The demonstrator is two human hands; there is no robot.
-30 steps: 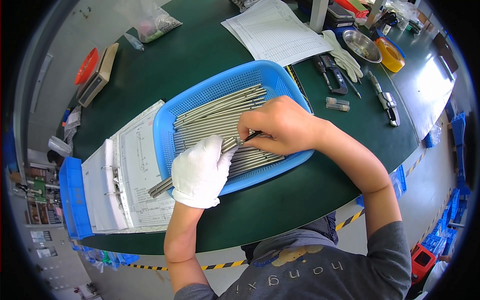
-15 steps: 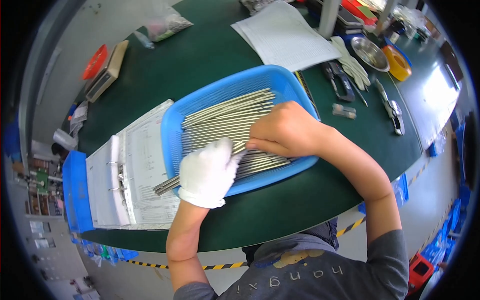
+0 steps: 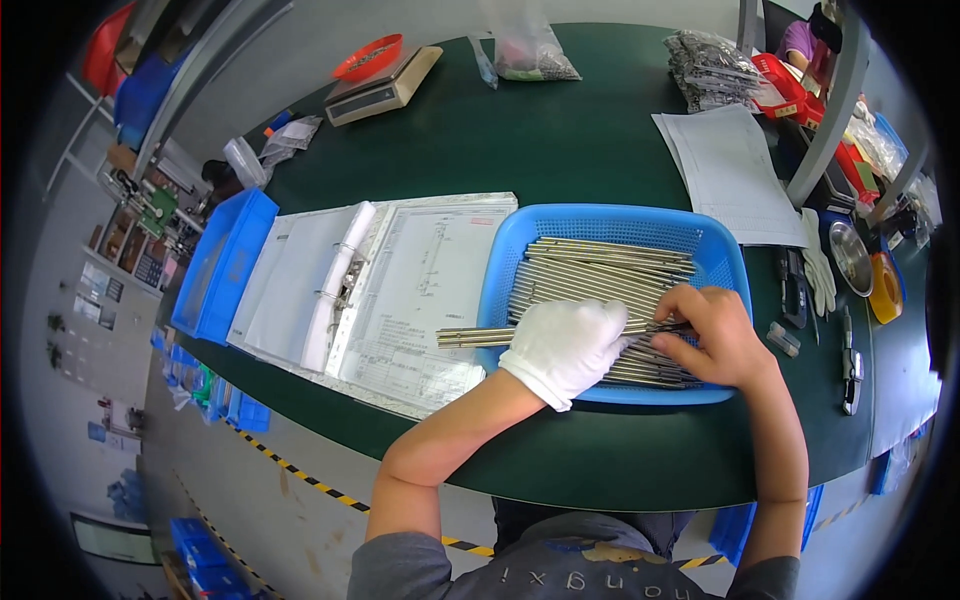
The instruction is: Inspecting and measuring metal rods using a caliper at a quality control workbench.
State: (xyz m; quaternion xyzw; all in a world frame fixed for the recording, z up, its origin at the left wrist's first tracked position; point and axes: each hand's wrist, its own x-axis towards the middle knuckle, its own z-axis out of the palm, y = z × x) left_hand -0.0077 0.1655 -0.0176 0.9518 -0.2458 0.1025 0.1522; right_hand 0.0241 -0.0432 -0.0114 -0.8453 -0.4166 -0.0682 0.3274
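A blue plastic basket [image 3: 620, 212] holds many thin silvery metal rods [image 3: 590, 285] lying side by side. My left hand [image 3: 565, 345], in a white glove, is closed round a small bundle of rods [image 3: 470, 338] above the basket's near left part. The bundle's left ends stick out past the rim, over the binder. At its right ends is my bare right hand [image 3: 725, 338], thumb and fingers curled in a pinch around the tips. Exactly how many rods the right fingers touch is hidden.
Left of the basket lies an open ring binder [image 3: 425, 290] with a drawing, beside a blue bin [image 3: 225, 265]. A scale [image 3: 385, 95] with a red dish stands farther back. Papers [image 3: 730, 175], a glove [image 3: 818, 262], a metal bowl [image 3: 850, 258] and a caliper [image 3: 851, 370] are to the right.
My view has swung left, so the basket and binder appear farther right. My right hand has loosened from a tight fist to a finger pinch at the rod ends; the left still grips the bundle.
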